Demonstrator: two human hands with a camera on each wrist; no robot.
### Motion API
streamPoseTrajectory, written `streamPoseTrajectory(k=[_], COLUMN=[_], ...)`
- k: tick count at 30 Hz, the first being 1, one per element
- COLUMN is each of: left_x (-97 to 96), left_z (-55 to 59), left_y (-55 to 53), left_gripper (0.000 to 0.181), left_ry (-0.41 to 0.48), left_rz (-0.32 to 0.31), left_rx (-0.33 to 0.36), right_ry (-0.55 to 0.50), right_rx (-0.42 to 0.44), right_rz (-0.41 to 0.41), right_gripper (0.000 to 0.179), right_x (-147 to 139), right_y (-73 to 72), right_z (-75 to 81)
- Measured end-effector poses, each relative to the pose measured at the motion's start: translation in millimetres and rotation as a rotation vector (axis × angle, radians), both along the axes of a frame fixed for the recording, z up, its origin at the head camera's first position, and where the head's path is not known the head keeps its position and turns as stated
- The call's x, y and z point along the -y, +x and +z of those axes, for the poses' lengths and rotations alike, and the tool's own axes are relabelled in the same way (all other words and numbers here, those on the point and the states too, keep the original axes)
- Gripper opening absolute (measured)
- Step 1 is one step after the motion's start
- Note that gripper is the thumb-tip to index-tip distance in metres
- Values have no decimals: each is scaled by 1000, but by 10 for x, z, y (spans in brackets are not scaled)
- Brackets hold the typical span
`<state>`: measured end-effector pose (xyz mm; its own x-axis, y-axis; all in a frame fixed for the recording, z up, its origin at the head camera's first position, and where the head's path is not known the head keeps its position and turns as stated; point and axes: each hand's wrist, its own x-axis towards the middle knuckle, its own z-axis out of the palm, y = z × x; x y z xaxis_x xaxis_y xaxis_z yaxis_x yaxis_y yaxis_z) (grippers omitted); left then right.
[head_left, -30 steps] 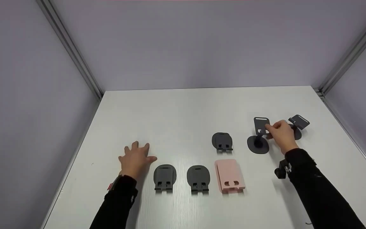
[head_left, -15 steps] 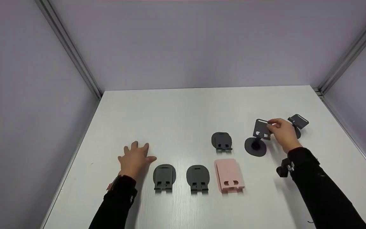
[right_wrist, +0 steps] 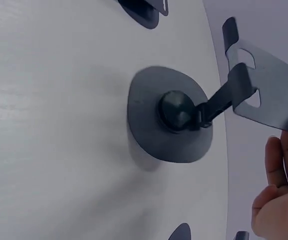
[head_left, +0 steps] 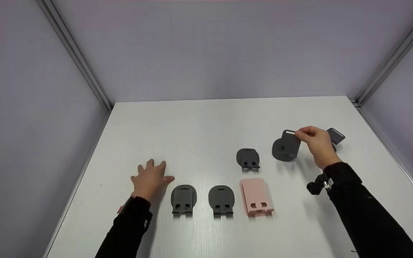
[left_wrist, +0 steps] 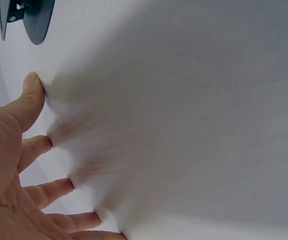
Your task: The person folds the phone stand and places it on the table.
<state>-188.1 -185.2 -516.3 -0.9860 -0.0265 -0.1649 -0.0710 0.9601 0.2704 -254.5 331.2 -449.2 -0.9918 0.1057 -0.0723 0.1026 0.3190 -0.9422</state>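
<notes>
My right hand [head_left: 317,145] pinches the upper corner of a dark grey phone stand [head_left: 289,146] between thumb and fingers. In the right wrist view the phone stand [right_wrist: 146,120] shows its slotted plate, hinged arm and rounded base, the base raised above its shadow on the tabletop. My left hand [head_left: 150,181] rests on the table at the left, fingers spread and fingertips down. Nearest to it lies a folded grey phone stand [head_left: 184,197], and a second folded grey one [head_left: 221,199] lies to the right of that.
A pink folded phone stand [head_left: 257,196] lies right of the front pair, with a smaller dark folded stand [head_left: 248,158] behind it. Partly hidden behind my right hand is another dark unfolded stand [head_left: 335,135]. Panels enclose the white table [head_left: 199,129] at back and sides.
My right hand has turned and lifted the phone stand off the table; its base has moved slightly left and up. My left hand has stayed in place.
</notes>
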Motion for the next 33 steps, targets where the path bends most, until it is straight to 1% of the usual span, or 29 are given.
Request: streamPoseTrajectory(k=[5,7,9,11,14,16,17,18,20,23,27,30,33], left_x=[-30,-49,-68,-83,-125,-177,-214,-258,-361,-535,-763,-898,-998], left_z=[-4,-7,-6,-10,-9,12,27,48,106,175,251,289,315], left_y=[-14,-20,-26,-33,-68,-98,-113,-129,-153,-191,-233,-251,-270], left_gripper=[66,61,57,55,55,56,56,56,56,55,61,66,68], left_ry=[23,33,35,28,21,28,46,72,130,229,318,388,461], left_rz=[18,26,30,25,12,-12,-27,-40,-80,-135,-191,-209,-211], left_rx=[0,-19,-42,-86,-151,-206,-236,-253,-290,-323,-325,-293,-248], right_ry=[24,31,11,-22,-85,-114,-126,-134,-151,-175,-198,-216,-237], right_rx=[-99,-150,-198,-233,-281,-304,-315,-326,-337,-345,-365,-380,-380], right_rz=[-4,-5,1,17,50,75,87,101,134,188,255,305,347], right_gripper=[39,38,37,37,36,35,34,33,29,24,21,20,19], right_x=[153,201,248,319,411,488,528,555,646,793,993,1123,1225], right_y=[0,-6,-7,27,40,46,46,27,34,58,99,134,163], right_z=[59,80,105,168,193,195,190,154,149,152,172,188,197])
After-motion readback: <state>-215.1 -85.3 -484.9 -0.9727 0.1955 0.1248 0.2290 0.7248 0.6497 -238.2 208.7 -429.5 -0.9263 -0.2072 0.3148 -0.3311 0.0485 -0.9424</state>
